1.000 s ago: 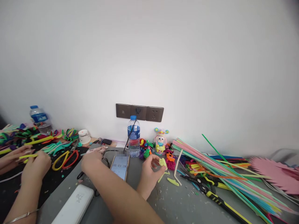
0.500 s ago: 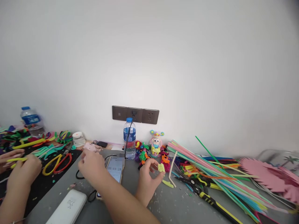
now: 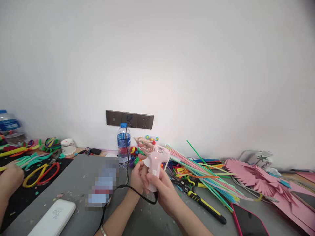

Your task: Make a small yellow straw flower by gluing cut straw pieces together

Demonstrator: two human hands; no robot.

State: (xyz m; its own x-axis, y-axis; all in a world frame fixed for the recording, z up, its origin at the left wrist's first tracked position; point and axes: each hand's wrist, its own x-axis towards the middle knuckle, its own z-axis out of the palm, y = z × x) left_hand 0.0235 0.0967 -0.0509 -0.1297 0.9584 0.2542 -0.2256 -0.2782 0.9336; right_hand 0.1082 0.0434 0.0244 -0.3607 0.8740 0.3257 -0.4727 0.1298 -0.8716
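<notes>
My right hand (image 3: pixel 162 188) is wrapped round the handle of a pink glue gun (image 3: pixel 155 160), raised above the grey table. The gun's stained nozzle points up and left, a small red light shows on its body, and a black cable hangs from it. Just left of the handle is my left hand (image 3: pixel 137 177), its fingers bent and partly behind the gun; what they hold is hidden. Behind the gun, only the top of a small decorated figure (image 3: pixel 152 138) shows.
A water bottle (image 3: pixel 123 142) stands by the wall sockets. Pliers (image 3: pixel 204 205), pastel strips (image 3: pixel 204 173), pink folded paper (image 3: pixel 251 175) and a phone (image 3: pixel 249 221) lie right. A power bank (image 3: pixel 52 218), scissors (image 3: pixel 41 175) and another person's hand (image 3: pixel 11 178) are left.
My right hand has taken the glue gun from the back left and brought it to the middle. My left hand has moved left, and its pale yellow piece is out of sight. The view has shifted right.
</notes>
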